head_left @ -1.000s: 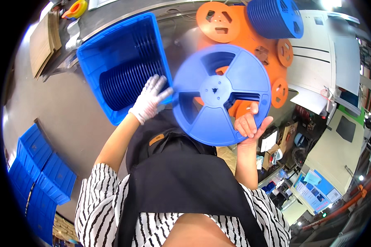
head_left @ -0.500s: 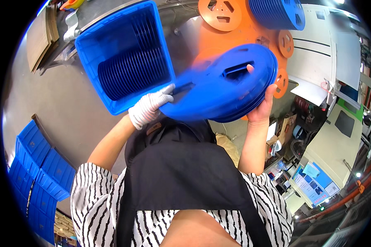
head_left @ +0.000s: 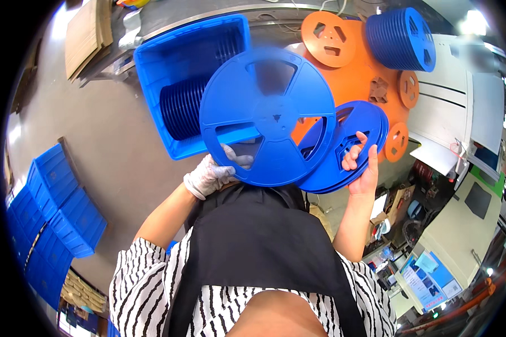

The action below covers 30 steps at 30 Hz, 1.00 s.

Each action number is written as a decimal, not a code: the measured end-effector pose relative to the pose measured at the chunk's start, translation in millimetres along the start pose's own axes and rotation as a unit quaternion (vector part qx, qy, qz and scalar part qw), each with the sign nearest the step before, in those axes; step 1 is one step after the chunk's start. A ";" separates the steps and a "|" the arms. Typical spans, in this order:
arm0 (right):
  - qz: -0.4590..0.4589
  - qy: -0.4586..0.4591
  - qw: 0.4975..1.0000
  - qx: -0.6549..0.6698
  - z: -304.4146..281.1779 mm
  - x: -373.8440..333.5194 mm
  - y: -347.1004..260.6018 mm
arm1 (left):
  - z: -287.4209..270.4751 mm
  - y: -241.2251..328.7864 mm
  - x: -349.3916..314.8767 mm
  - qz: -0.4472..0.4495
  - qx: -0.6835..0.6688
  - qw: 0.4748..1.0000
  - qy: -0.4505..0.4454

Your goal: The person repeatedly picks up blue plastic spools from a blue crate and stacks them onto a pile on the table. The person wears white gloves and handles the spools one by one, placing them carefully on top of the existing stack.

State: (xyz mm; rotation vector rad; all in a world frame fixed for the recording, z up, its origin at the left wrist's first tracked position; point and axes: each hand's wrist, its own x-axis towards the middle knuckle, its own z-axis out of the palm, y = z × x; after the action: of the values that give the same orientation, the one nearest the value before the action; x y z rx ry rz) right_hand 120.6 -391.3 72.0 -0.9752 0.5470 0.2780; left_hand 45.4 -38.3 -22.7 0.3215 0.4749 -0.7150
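In front of my chest my left hand (head_left: 211,178), in a white glove, grips the lower left rim of a large blue plastic reel (head_left: 275,115), fingers showing through a cutout. The reel's broad face with its round hub is turned up. Partly behind its right edge is a small stack of blue reels (head_left: 361,119). My bare right hand (head_left: 365,174) holds that stack at its right side, some fingers curled over the cutout. Beyond the left reel stands a blue bin (head_left: 152,78) with a row of dark blue reels (head_left: 177,109) inside, partly hidden.
An orange stand (head_left: 348,78) lies ahead, bearing orange discs with cutouts (head_left: 327,39) and a long stack of blue reels (head_left: 399,40). Stacked blue crates (head_left: 62,196) are at left, flattened cardboard (head_left: 90,36) at far left. A pale machine cabinet (head_left: 461,208) stands at right.
One blue reel has come apart from the stack in my left hand, swung leftward and turned its face up. My right hand keeps the other reels, slightly lower and further right in view.
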 end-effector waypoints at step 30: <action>0.041 0.019 0.994 -0.098 14.3 -16.8 39.0 | -236.7 50.9 178.9 0.040 0.522 0.748 0.407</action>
State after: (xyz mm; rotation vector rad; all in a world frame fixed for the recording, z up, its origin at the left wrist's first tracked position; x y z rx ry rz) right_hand 93.2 -357.8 60.1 -1.1526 0.6030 0.3921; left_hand 126.0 3.3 -309.8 1.7674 0.8414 -0.6707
